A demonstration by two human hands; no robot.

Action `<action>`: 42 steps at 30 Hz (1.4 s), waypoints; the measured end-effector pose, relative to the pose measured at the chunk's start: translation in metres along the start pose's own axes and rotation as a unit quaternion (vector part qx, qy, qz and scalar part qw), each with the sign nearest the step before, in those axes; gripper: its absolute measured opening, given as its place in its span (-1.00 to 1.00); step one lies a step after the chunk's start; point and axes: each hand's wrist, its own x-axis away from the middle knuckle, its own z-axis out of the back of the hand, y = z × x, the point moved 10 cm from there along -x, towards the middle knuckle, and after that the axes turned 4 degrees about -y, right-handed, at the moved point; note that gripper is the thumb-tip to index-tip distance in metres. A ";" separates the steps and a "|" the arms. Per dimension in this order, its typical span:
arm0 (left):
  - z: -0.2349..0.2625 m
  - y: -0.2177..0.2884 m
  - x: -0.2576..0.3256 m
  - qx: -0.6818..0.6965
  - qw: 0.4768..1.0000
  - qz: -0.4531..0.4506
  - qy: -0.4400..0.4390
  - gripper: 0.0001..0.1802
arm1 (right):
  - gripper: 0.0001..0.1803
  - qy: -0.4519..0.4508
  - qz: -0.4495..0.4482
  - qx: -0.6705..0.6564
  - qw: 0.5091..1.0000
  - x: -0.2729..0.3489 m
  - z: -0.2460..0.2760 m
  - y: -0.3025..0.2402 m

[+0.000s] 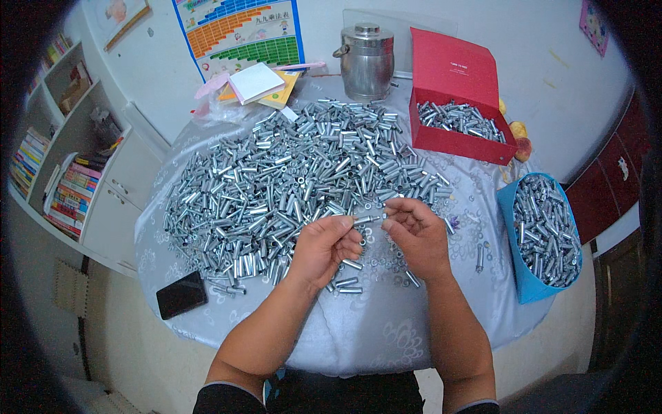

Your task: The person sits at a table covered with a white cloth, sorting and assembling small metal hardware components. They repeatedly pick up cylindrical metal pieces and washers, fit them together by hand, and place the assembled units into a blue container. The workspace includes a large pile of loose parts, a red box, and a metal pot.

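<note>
We record first a round surface (pixel 358 331) under a pale patterned cloth, most of its far half covered by a broad heap of short silver metal sleeves (pixel 289 179). Next in size, an open red box (pixel 452 141) stands at the far right with its lid raised, a shallow layer of the same sleeves in its tray. A blue bin (pixel 527 286) hangs at the right edge of the surface, filled nearly to the top with sleeves. A steel lidded canister (pixel 366 61) stands at the far side, closed, so we cannot tell its contents. Beside it lie a stack of paper pads (pixel 256 83), and a black phone (pixel 181 294) rests flat near the left front edge. Our left hand (pixel 324 248) curls its fingers around a single sleeve (pixel 367 219), pinching it so that one end sticks out toward the right hand (pixel 417 234). The right hand's fingertips pinch at that end, touching it. Both hands hover just in front of the heap, with loose small washers (pixel 393 259) scattered beneath them.
</note>
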 end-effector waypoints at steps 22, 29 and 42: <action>-0.003 0.008 0.002 -0.118 0.993 -0.028 0.005 -0.78 | -0.80 -0.025 -0.027 0.069 0.997 0.001 -0.006 0.006; -0.006 0.008 0.003 -0.086 0.996 -0.025 0.000 -0.77 | -0.78 -0.024 -0.040 0.018 0.999 0.000 -0.005 0.008; -0.018 0.009 0.007 -0.163 0.986 -0.041 -0.010 -0.76 | -0.56 0.022 -0.120 0.156 0.980 0.005 0.005 0.030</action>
